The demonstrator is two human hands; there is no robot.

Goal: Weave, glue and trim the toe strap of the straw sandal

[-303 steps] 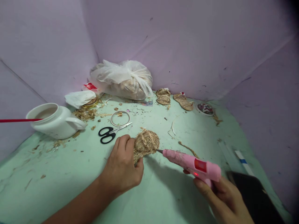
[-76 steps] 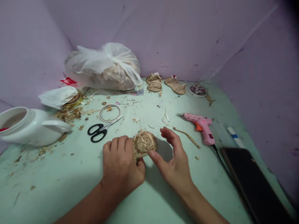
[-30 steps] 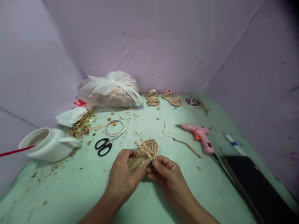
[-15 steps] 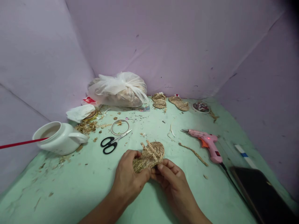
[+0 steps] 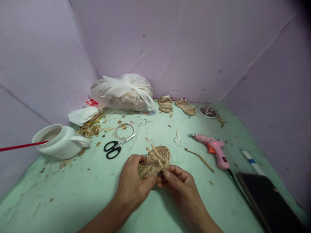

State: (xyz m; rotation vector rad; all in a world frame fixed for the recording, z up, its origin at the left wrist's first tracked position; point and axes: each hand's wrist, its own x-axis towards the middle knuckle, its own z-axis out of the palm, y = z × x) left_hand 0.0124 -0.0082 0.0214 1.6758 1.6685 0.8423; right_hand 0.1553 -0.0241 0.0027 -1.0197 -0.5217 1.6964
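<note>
A small woven straw sandal (image 5: 154,160) with a braided strap across it is lifted a little above the green tabletop (image 5: 80,187). My left hand (image 5: 133,183) is closed round its near left end. My right hand (image 5: 176,182) pinches its right edge from below with thumb and fingers pressed together. A pink glue gun (image 5: 213,148) lies on the table to the right of my hands, with a red light showing and its black cord running toward me.
Black scissors (image 5: 114,147) and a tape ring (image 5: 124,130) lie left of centre. A white pot (image 5: 60,141) with a red stick stands at the left. A plastic bag of straw (image 5: 123,91), finished straw pieces (image 5: 165,104) and a bead dish (image 5: 208,111) line the back wall. A dark tablet (image 5: 269,204) lies at right.
Ten seconds ago my right hand held the glue gun at the sandal; it was laid on the table. Both hands then lifted the sandal, holding it almost still over the last half second.
</note>
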